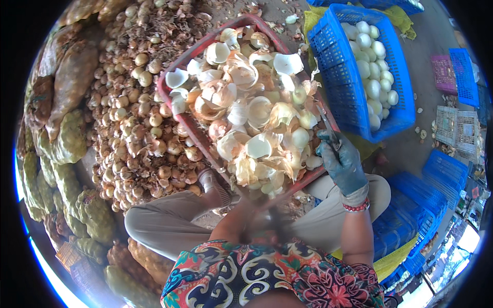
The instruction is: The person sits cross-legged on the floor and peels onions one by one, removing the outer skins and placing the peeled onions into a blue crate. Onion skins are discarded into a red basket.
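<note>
My right hand (341, 163), in a teal-coated work glove, grips a small knife (326, 118) with its thin blade pointing up and away. It hovers at the right rim of a red plastic tray (192, 136). Onion skins (242, 71) fill that tray, mixed with some onions such as a pale peeled one (300, 138) near the knife. My left forearm (233, 225) reaches towards the tray's near edge. The left hand itself is lost in a blur close to my lap, so its fingers and anything in them are hidden.
Unpeeled onions (134, 154) and loose skins spread over the floor at left, with full mesh sacks (69, 77) beyond. A blue crate (339, 77) of peeled white onions (373, 88) stands at right, on yellow sacking. More blue crates (408, 204) stand at lower right.
</note>
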The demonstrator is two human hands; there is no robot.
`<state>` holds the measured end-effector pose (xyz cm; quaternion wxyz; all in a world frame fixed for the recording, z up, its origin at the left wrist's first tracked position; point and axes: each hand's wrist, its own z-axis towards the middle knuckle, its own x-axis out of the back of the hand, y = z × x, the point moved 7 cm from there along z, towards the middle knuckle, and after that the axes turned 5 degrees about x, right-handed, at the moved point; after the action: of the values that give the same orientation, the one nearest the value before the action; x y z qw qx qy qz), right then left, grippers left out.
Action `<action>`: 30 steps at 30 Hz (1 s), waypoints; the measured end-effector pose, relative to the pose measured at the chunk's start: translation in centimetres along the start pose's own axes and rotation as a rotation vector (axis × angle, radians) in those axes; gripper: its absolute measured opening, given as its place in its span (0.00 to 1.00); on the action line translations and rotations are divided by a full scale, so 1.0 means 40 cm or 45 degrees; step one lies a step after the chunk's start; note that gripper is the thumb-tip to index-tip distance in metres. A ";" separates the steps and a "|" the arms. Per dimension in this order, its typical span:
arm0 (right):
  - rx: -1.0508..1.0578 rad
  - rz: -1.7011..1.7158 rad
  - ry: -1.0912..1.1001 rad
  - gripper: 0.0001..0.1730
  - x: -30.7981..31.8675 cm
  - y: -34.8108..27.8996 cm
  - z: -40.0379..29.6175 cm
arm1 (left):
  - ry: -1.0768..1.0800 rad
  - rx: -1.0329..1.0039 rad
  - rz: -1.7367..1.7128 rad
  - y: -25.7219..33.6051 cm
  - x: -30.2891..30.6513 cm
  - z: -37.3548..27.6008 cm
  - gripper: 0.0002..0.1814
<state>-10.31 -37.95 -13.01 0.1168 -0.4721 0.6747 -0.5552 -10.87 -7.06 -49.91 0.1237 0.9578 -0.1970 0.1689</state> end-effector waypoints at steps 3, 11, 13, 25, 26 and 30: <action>0.152 -0.032 -0.065 0.13 -0.025 0.005 0.001 | 0.052 -0.087 -0.078 -0.108 0.106 -0.063 0.24; 0.531 0.277 -0.464 0.13 -0.216 -0.062 -0.107 | -0.166 -0.445 -1.264 -0.148 0.652 -0.677 0.38; 0.489 0.406 -0.686 0.19 -0.301 -0.105 -0.170 | -0.079 -0.597 -1.243 -0.092 0.714 -0.791 0.36; 0.114 1.428 -0.570 0.39 -0.325 -0.085 -0.274 | 0.157 -0.823 -1.339 0.050 0.749 -0.817 0.18; 0.049 1.497 -0.566 0.39 -0.343 -0.054 -0.272 | 0.844 -0.886 -0.946 0.026 0.773 -0.795 0.24; 0.004 1.554 -0.395 0.37 -0.331 -0.039 -0.292 | 0.825 -0.839 -1.012 0.036 0.711 -0.816 0.34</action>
<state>-10.50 -20.24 -12.36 0.5099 -0.0768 0.7970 -0.3145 4.18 -7.97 -9.29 0.5210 0.7691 0.1812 0.3229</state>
